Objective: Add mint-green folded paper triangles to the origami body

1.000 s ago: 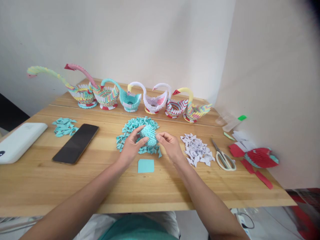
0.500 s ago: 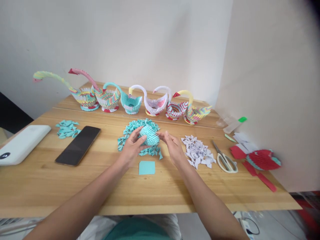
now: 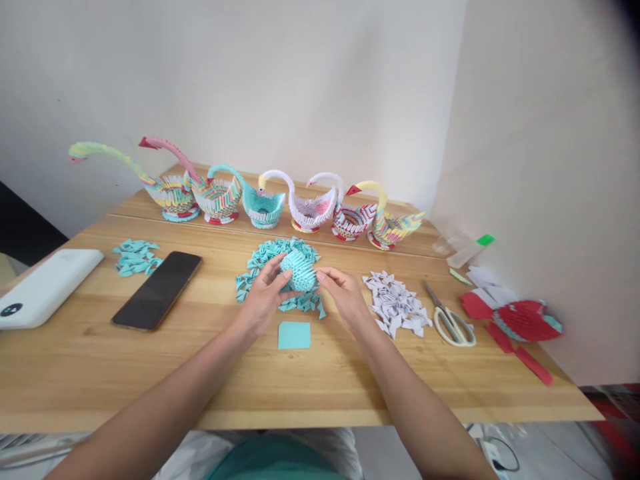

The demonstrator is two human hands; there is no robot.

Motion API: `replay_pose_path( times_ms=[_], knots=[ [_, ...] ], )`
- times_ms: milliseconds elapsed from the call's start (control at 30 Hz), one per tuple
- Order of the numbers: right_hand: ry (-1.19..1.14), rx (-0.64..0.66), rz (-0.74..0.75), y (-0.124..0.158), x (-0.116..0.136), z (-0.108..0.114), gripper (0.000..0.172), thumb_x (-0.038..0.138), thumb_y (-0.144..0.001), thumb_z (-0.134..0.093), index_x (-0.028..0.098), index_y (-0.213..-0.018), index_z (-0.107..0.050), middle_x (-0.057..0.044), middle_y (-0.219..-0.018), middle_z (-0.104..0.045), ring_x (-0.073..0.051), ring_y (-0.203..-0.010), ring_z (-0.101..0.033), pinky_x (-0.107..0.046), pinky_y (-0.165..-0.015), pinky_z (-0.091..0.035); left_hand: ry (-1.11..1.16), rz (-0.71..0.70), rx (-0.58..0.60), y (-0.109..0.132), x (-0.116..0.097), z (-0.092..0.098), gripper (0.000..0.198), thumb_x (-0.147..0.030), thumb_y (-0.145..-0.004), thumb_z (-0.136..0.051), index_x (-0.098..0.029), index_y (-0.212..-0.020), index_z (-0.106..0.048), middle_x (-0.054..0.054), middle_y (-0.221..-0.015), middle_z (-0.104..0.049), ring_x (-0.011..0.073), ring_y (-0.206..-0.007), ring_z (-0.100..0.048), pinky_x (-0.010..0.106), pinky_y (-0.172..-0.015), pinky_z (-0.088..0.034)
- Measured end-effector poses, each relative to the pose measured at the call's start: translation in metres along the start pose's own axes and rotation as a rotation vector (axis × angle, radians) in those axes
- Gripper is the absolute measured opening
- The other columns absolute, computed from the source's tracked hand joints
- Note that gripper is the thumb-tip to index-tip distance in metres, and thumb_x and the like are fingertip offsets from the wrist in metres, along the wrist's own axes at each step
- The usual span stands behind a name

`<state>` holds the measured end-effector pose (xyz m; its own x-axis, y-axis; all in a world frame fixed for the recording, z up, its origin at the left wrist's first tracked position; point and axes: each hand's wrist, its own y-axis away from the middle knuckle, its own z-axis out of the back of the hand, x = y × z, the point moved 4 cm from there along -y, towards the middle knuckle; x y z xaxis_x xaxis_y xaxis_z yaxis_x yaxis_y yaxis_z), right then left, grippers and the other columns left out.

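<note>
A turquoise body of interlocked folded paper pieces [image 3: 300, 270] is held above the table. My left hand [image 3: 267, 290] grips it from the left, thumb in front and fingers behind. At its right edge, my right hand [image 3: 343, 290] has thumb and forefinger pinched together; whatever is between the fingertips is too small to make out. Beneath and behind the body spreads a heap of loose turquoise folded pieces [image 3: 260, 257]. In front lies a flat turquoise paper rectangle [image 3: 294, 335]. To the right of my right hand is a pile of white folded pieces [image 3: 395, 303].
Several paper swans, one a turquoise swan [image 3: 264, 208], line the back. Left are a black phone [image 3: 157, 290], a white power bank [image 3: 50, 287] and a small turquoise pile [image 3: 135, 257]. Right are scissors [image 3: 450, 320], a red paper model [image 3: 527, 320] and a green-capped bottle [image 3: 467, 251].
My right thumb and forefinger have closed into a pinch against the right edge of the turquoise body. My left hand keeps its hold, almost unmoved.
</note>
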<state>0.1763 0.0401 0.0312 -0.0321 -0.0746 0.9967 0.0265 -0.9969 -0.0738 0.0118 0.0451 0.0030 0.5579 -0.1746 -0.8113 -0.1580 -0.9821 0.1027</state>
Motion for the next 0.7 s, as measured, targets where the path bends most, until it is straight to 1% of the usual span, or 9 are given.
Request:
replay_pose_path(
  times_ms=[133,267,467,600,700],
  knots=[
    [-0.007,0.0,-0.006,-0.0001,-0.0013,-0.0004,0.03,0.048,-0.074,-0.075,0.022,-0.088,-0.077,-0.003,-0.092,-0.076,-0.02,-0.087,-0.065,-0.033,-0.085,-0.048,-0.007,0.0,-0.002,0.0001,0.0001,0.0003,0.053,-0.034,-0.078,-0.076,-0.028,-0.128,-0.058,0.004,-0.113,-0.06,0.0164,-0.098,-0.062,0.041,-0.087,-0.061],
    [-0.009,-0.005,-0.01,-0.0004,-0.0021,-0.0001,0.03,0.048,-0.073,-0.076,0.021,-0.087,-0.077,-0.004,-0.091,-0.076,-0.02,-0.085,-0.064,-0.032,-0.083,-0.048,0.007,0.012,-0.005,0.0005,0.0004,-0.0003,0.053,-0.033,-0.078,-0.076,-0.027,-0.127,-0.058,0.004,-0.115,-0.06,0.0173,-0.1,-0.062,0.041,-0.087,-0.061],
    [-0.006,-0.014,-0.008,-0.001,-0.0025,0.0008,0.03,0.049,-0.072,-0.076,0.022,-0.086,-0.077,-0.003,-0.09,-0.076,-0.02,-0.085,-0.064,-0.032,-0.082,-0.049,-0.01,0.013,0.013,0.0004,0.002,-0.0006,0.052,-0.036,-0.081,-0.074,-0.029,-0.13,-0.057,0.004,-0.114,-0.061,0.0176,-0.099,-0.063,0.043,-0.089,-0.06],
    [-0.016,-0.009,-0.005,-0.0012,-0.0026,0.0004,0.031,0.049,-0.073,-0.076,0.021,-0.086,-0.077,-0.004,-0.089,-0.075,-0.02,-0.084,-0.063,-0.032,-0.081,-0.048,0.009,0.025,0.017,0.0001,0.0023,-0.0008,0.055,-0.031,-0.079,-0.075,-0.029,-0.131,-0.058,0.004,-0.114,-0.06,0.0168,-0.098,-0.063,0.043,-0.089,-0.061],
    [-0.015,-0.011,-0.003,-0.001,-0.0022,0.0004,0.029,0.048,-0.074,-0.075,0.021,-0.086,-0.077,-0.003,-0.089,-0.075,-0.019,-0.083,-0.063,-0.031,-0.081,-0.048,0.017,0.034,0.024,0.0004,0.0019,-0.0017,0.059,-0.027,-0.077,-0.077,-0.029,-0.133,-0.057,0.005,-0.118,-0.06,0.0173,-0.099,-0.064,0.041,-0.089,-0.061]
  ],
)
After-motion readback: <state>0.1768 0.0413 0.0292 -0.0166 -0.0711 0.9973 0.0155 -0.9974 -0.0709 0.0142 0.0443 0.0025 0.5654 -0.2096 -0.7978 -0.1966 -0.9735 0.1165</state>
